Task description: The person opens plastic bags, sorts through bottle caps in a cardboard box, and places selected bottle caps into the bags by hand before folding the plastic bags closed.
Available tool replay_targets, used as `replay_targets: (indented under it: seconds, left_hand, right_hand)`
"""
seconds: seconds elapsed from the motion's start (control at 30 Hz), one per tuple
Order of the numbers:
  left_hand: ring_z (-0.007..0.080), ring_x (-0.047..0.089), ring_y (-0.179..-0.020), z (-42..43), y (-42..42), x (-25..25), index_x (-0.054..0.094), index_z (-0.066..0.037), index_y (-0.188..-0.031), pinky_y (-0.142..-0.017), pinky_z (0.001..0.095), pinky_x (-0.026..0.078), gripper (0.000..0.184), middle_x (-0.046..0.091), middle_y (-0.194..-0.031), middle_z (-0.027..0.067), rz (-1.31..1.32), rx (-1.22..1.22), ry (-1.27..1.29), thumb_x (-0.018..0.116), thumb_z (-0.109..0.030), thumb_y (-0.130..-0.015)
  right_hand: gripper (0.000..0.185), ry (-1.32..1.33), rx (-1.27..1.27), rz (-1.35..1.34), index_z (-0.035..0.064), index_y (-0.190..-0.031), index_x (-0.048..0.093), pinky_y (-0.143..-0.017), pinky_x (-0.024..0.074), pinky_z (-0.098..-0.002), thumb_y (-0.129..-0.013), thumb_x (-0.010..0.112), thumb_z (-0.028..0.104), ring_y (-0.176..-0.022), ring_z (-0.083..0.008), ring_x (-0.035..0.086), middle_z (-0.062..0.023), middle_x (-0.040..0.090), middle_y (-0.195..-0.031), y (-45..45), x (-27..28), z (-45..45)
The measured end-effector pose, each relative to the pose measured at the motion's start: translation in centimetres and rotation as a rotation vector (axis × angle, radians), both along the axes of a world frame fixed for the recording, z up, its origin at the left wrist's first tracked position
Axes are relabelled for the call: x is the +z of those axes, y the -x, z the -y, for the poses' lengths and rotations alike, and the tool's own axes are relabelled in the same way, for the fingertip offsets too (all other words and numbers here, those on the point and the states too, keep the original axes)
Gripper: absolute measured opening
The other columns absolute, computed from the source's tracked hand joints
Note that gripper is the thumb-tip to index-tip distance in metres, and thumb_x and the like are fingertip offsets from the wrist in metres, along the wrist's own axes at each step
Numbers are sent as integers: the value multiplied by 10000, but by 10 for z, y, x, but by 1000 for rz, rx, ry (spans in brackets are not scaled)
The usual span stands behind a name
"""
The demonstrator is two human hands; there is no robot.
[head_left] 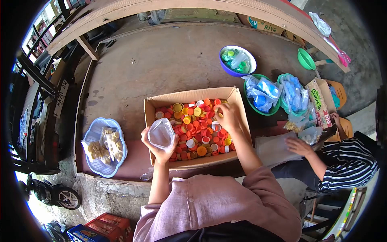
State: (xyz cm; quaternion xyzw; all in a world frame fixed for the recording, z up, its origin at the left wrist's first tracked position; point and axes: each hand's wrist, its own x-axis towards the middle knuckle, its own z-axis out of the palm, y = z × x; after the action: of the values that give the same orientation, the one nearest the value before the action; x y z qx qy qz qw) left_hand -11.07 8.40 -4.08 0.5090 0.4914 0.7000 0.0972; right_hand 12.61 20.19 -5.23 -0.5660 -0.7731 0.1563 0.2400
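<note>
My left hand (161, 152) is closed around a clear plastic bag (161, 134), its mouth held wide and facing up at the left side of a cardboard box (189, 163). Plastic bottle caps (196, 130) fill the box, mostly red and orange, some yellow and white. Over the right part of the box, my right hand (228, 117) has its fingers curled in a pinch among the caps. A pale yellow cap (220, 115) shows at its fingertips. How much the bag contains cannot be seen.
Left of the box stands a light blue basin (123, 150) with bagged beige caps. Behind to the right are a purple-blue bowl (222, 64) and green basins (258, 112) of bagged caps. At right, a co-worker in a striped shirt (350, 163) reaches over a plastic sheet (270, 150).
</note>
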Motion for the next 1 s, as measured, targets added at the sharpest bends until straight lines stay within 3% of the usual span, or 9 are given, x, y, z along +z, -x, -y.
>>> replay_targets:
  seconds: [0.1, 0.23, 0.4, 0.43, 0.5, 0.6, 0.83, 0.9, 1.0]
  left_hand:
    - [247, 419, -1022, 0, -4, 16, 201, -75, -1209, -838, 378, 390, 871, 307, -1126, 125, -76, 73, -29, 791, -177, -576]
    - [245, 420, -1018, 2, -1, 13, 206, -66, -1197, -852, 381, 385, 851, 312, -1120, 128, -57, 169, -2, 787, -176, -585]
    - [245, 396, -1036, 0, -1, 16, 206, -28, -1223, -899, 388, 319, 841, 359, -1136, 140, -5, 236, -40, 766, -152, -608]
    - [245, 396, -1036, 0, -1, 16, 206, -28, -1223, -899, 388, 319, 841, 359, -1136, 140, -2, 237, -39, 766, -152, -608]
    - [239, 394, -1031, -1, -1, 16, 215, -28, -1220, -896, 389, 320, 832, 363, -1129, 136, -7, 249, -34, 764, -155, -609]
    - [234, 392, -1029, -1, 0, 13, 215, -27, -1219, -895, 385, 320, 827, 362, -1128, 133, -26, 272, -15, 761, -162, -613]
    - [230, 385, -1037, -3, 2, 13, 216, -29, -1221, -896, 385, 318, 828, 356, -1127, 128, 5, 266, -17, 761, -172, -614]
    - [228, 383, -1037, -4, 3, 9, 219, -32, -1223, -895, 386, 317, 826, 353, -1125, 121, 52, 257, -42, 760, -181, -616]
    - [244, 399, -1033, -1, 8, 7, 209, -29, -1210, -896, 391, 338, 852, 341, -1138, 142, -1, 327, 33, 779, -172, -592]
  right_hand:
    - [252, -90, -64, -103, 29, -883, 554, -717, 461, -377, -645, 624, 73, -856, -309, 544, -160, 526, -939, -13, 4, -1]
    - [421, -72, -150, 75, 35, -1035, 516, -867, 407, -361, -631, 630, 73, -1015, -321, 471, -187, 455, -1071, -11, -14, 5]
    - [613, -247, 203, 141, 69, -1211, 426, -947, 318, -447, -695, 660, 306, -1133, -337, 376, -192, 373, -1237, 15, -4, 9]
    - [716, 59, 254, 256, 130, -1319, 303, -1010, 227, -468, -748, 604, 440, -1235, -377, 258, -201, 249, -1350, 24, 5, 11]
    - [749, 311, 427, 30, 184, -1341, 267, -1022, 190, -482, -739, 581, 500, -1268, -409, 161, -213, 138, -1393, 36, -4, 16]
    - [727, 353, 597, 321, 258, -1336, 274, -1022, 185, -485, -732, 551, 553, -1278, -428, 91, -241, 66, -1395, 42, 4, 37]
    - [623, 440, 740, 445, 161, -1266, 392, -984, 302, -411, -749, 561, 464, -1243, -338, 273, -219, 264, -1341, 21, 11, 48]
    - [531, 670, 708, 556, 126, -1181, 481, -910, 386, -390, -750, 560, 428, -1112, -285, 456, -164, 474, -1197, 15, 20, 43]
    - [435, 625, 499, 867, 76, -948, 613, -798, 433, -382, -701, 596, 433, -947, -229, 572, -82, 623, -944, 20, 42, 33]
